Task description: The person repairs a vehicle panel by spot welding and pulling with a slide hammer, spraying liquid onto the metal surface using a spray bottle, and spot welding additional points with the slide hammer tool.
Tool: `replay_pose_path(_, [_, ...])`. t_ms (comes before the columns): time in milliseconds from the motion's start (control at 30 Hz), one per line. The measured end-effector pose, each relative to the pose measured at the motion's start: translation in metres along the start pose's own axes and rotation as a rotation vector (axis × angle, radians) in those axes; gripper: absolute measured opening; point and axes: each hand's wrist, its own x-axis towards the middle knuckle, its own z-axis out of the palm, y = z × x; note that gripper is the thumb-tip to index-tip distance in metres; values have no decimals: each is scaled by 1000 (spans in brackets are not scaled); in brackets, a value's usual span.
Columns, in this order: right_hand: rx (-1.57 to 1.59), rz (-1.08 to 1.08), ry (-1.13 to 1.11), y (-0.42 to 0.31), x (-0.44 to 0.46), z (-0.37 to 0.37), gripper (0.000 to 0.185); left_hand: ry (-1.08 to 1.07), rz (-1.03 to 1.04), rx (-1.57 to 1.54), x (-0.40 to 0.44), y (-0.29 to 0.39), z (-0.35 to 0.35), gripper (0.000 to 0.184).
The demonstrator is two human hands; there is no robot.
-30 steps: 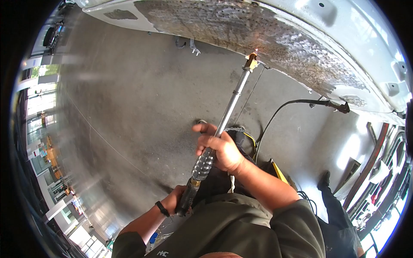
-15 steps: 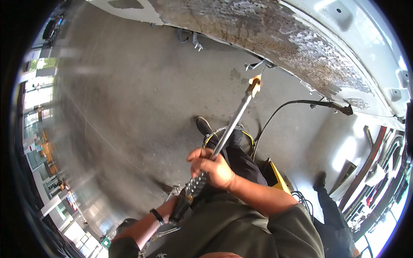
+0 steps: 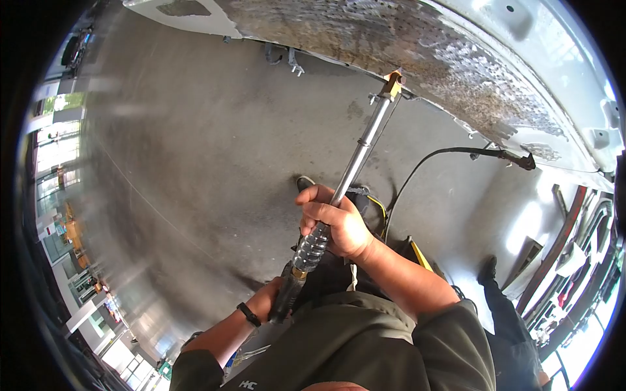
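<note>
A slide hammer (image 3: pixel 360 156) with a long metal rod slants up and away from my body. My right hand (image 3: pixel 344 227) is closed around it where the rod meets the ridged weight, its index finger loosely bent. At the lower end my left hand (image 3: pixel 266 298), with a black wristband, is wrapped round the dark handle (image 3: pixel 287 298); its fingers are mostly hidden. The brass-coloured tip (image 3: pixel 393 85) is at the lower edge of a worn, scraped vehicle panel (image 3: pixel 365 42); whether it touches I cannot tell.
Small clamps (image 3: pixel 295 63) hang from the panel's edge. A black cable (image 3: pixel 433 156) loops down from the right. A yellow-edged case (image 3: pixel 420 255) stands by my legs. Another person's leg (image 3: pixel 499 303) shows at lower right, near a rack of long parts (image 3: pixel 574 254).
Both hands have moved forward and up with the slide hammer. Its tip has gone from short of the panel to the panel's lower edge.
</note>
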Motion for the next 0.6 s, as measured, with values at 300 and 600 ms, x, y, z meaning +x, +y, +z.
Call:
replay_pose_path(300, [31,-111,-22,-24,3,0,60,-47,-22,-38,-8,6,-4,61])
replay_pose_path(600, [58,-447,-140,-64,43,-29,58,-1,37,130,-40,16,2,62])
